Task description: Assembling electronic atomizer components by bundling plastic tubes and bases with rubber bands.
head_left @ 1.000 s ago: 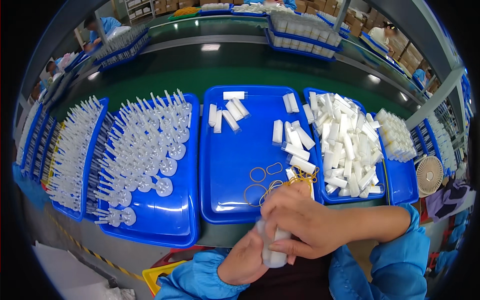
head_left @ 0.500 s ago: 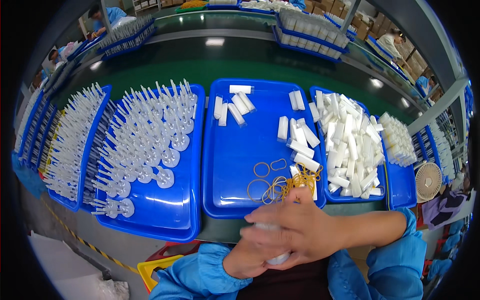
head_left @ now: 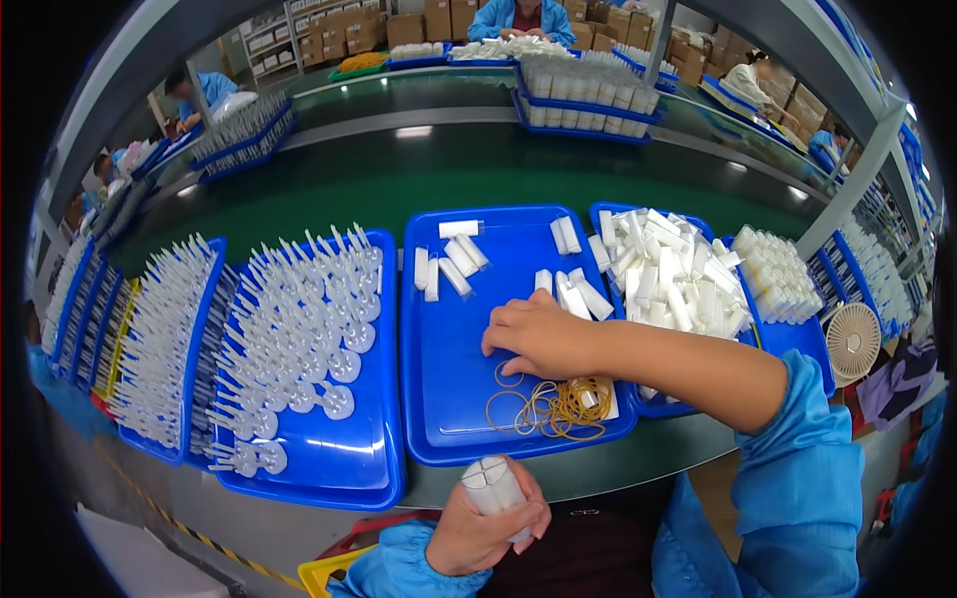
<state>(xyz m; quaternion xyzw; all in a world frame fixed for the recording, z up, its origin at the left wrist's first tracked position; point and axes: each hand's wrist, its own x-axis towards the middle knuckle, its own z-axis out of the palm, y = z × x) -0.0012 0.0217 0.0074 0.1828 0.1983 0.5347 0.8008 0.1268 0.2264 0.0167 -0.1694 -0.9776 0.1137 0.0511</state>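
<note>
My left hand point(head_left: 488, 523) is closed around a bundle of white rolls in clear sleeves point(head_left: 492, 484), held upright in front of the near tray edge. The round upper ends of the bundle face up. My right hand point(head_left: 538, 337) reaches over the middle blue tray point(head_left: 449, 389), palm down. Its fingers are bent, with a gap between forefinger and thumb, and its thumb is beside a loose rubber band point(head_left: 509, 376). A tangle of tan rubber bands point(head_left: 573, 407) lies just below that hand. Loose wrapped white rolls point(head_left: 459, 257) lie in the tray's far part.
Left stands a blue tray point(head_left: 344, 453) of white stemmed pieces with round bases. On the right, another tray holds heaped white rolls point(head_left: 678, 274). A small fan point(head_left: 853, 339) stands at far right. Behind runs a green conveyor belt point(head_left: 379, 174), with people working beyond it.
My right hand has left the bundle and moved up over the middle tray, beside the rubber bands. My left hand keeps the bundle. The view has tilted up.
</note>
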